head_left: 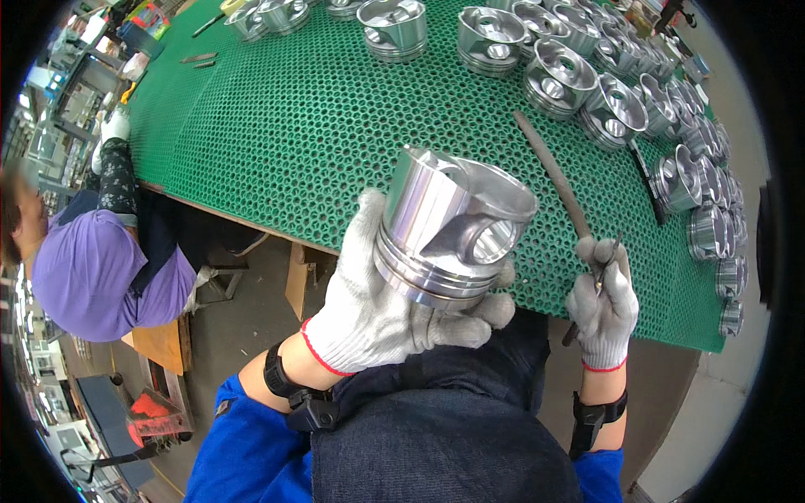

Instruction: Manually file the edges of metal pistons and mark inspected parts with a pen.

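Observation:
My left hand (pixel 369 306), in a white knit glove with a red cuff edge, is closed around a shiny metal piston (pixel 444 226) from below. The piston is tilted, its ring grooves toward my palm and its pin bore facing right. Over the table's near edge, my right hand (pixel 605 306), gloved alike, grips a thin dark pointed hand tool (pixel 599 283) slanting through its fingers; the tool's lower end shows below the hand. A long grey file (pixel 549 163) reaches from the mat to my right fingertips; whether they hold it is hidden.
A green perforated mat (pixel 277 126) covers the table. Several pistons (pixel 560 77) crowd its far and right sides, beside a black bar (pixel 646 180). Small tools (pixel 199 59) lie at the far left. A co-worker in a purple top (pixel 109 268) sits left, one gloved hand (pixel 115 124) at the table.

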Demonstrator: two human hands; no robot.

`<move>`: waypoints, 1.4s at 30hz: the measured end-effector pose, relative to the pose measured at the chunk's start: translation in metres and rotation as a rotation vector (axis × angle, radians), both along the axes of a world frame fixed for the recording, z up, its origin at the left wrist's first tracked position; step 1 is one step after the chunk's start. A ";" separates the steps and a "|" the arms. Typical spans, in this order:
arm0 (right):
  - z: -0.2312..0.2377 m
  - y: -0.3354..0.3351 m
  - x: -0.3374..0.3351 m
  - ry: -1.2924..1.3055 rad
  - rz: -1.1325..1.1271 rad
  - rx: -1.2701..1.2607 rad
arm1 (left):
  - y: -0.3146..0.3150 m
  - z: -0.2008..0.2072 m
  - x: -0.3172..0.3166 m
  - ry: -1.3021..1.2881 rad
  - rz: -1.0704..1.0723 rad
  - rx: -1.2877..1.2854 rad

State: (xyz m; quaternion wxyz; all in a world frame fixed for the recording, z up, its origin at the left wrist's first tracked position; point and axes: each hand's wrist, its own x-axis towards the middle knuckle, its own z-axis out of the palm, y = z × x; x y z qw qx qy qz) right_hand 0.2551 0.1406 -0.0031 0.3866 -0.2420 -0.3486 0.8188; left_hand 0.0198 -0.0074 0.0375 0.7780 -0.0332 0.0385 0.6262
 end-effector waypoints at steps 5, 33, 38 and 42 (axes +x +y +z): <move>0.013 -0.010 -0.001 -0.345 0.227 0.213 | -0.002 -0.017 0.000 0.917 0.374 -0.022; 0.036 -0.022 0.017 -0.680 0.204 0.924 | 0.016 -0.003 -0.002 1.228 0.654 0.219; 0.038 -0.022 0.012 -0.494 0.307 0.115 | 0.016 -0.014 0.003 1.309 0.373 -0.063; 0.045 -0.022 -0.009 -0.651 0.354 0.103 | 0.023 -0.030 -0.014 1.963 0.397 0.725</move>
